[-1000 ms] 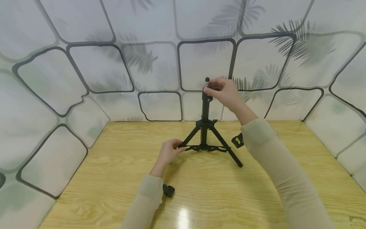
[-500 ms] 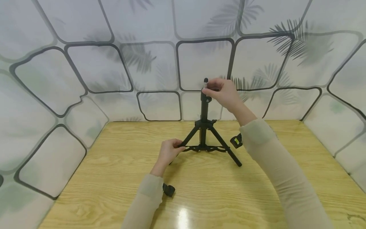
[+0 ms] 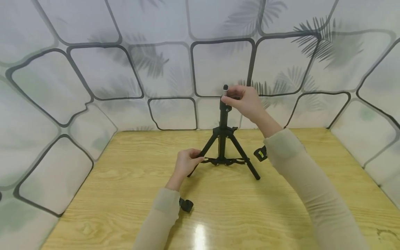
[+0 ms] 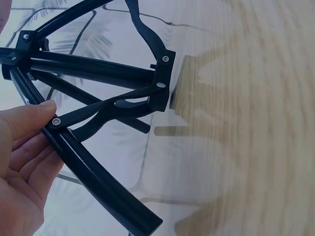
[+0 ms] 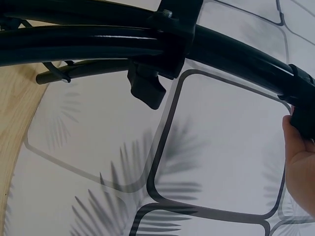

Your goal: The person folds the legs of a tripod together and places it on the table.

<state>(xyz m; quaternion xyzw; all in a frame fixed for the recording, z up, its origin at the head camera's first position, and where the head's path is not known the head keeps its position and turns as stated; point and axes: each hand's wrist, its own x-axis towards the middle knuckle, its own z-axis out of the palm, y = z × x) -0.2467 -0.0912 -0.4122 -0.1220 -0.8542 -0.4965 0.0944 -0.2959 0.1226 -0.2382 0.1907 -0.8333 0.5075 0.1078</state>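
Observation:
A black tripod stand (image 3: 223, 119) stands upright at the middle back of the table, its legs spread and its centre pole short. My left hand (image 3: 185, 162) pinches its left leg, thumb on the near side beside the bolted joint of the flat brace (image 4: 88, 113). Up at the top, my right hand (image 3: 245, 101) grips the pole just below the silver stud with its black tip (image 3: 225, 87). The right wrist view shows only part of that hand at the right edge, by the upper clamp. A locking knob (image 5: 147, 88) sticks out from the leg collar.
The wood-grain table (image 3: 131, 215) reaches back to a pale patterned backdrop (image 3: 168, 73) that closes in behind and on both sides. Black wrist-worn cameras (image 3: 186, 205) hang at both cuffs. A bright light reflection lies on the near table surface.
The left hand and the left leg it holds have shifted slightly right. The front feet stand a little closer together in the head view. The right hand keeps its hold on top.

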